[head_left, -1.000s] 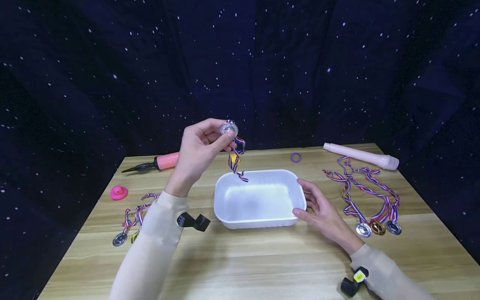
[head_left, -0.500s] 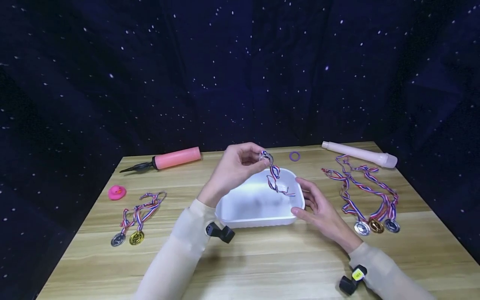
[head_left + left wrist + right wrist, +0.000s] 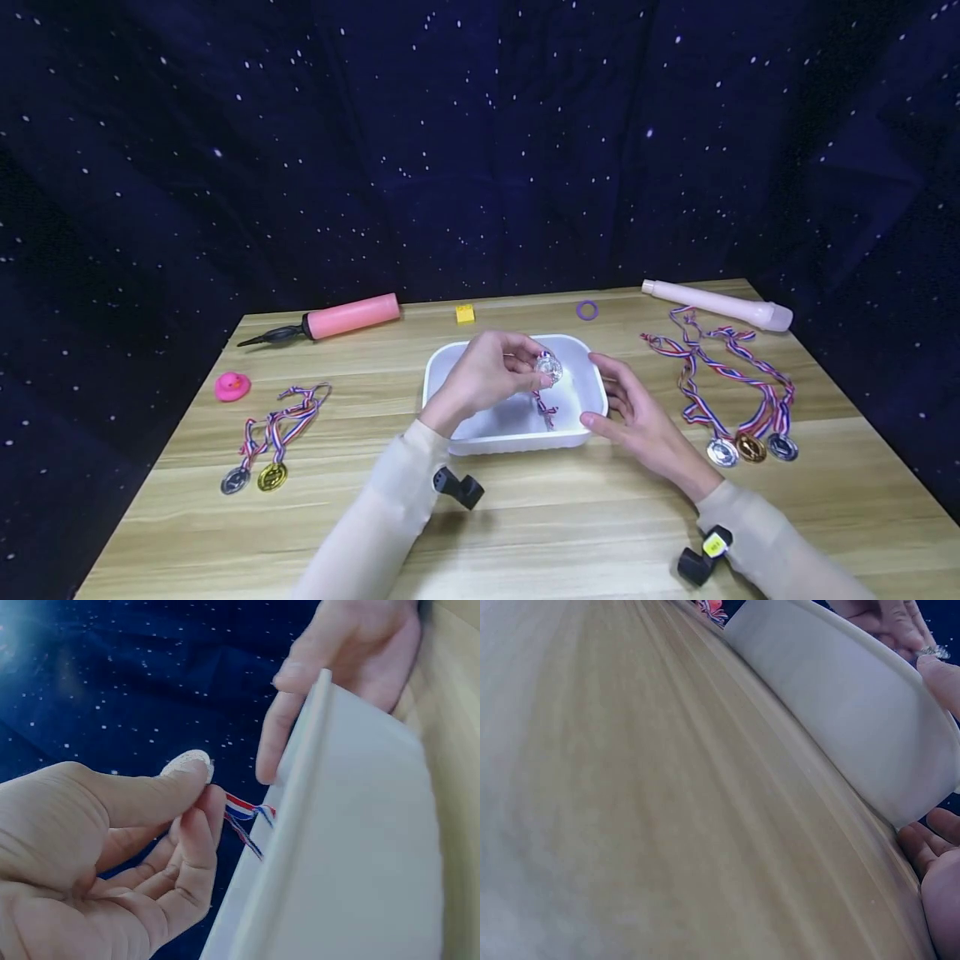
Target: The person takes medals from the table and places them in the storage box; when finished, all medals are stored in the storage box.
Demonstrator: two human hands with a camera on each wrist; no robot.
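Note:
My left hand [image 3: 487,375] pinches a silver medal [image 3: 549,367] by its disc between thumb and fingers. The hand is over the white plastic tub [image 3: 517,444], and the medal's red, white and blue ribbon [image 3: 545,407] hangs down into it. In the left wrist view the ribbon [image 3: 241,807] passes behind the tub's rim [image 3: 304,765]. At the tub's right end my right hand [image 3: 637,417] holds its wall, thumb by the near corner and fingers round the far side. The right wrist view shows the fingers [image 3: 922,844] low against the tub [image 3: 855,705].
Left on the wooden table [image 3: 337,542] lie a silver medal [image 3: 236,479], a gold medal [image 3: 272,476] and a pink duck [image 3: 232,386]. Behind are a pink pump [image 3: 352,317], yellow block [image 3: 465,314] and purple ring [image 3: 587,310]. Right are a pale pink microphone [image 3: 716,305] and three medals [image 3: 752,447].
My left hand has moved right and down with the silver medal, from above the tub's back left to low over its inside. My right hand has stayed at the tub's right end.

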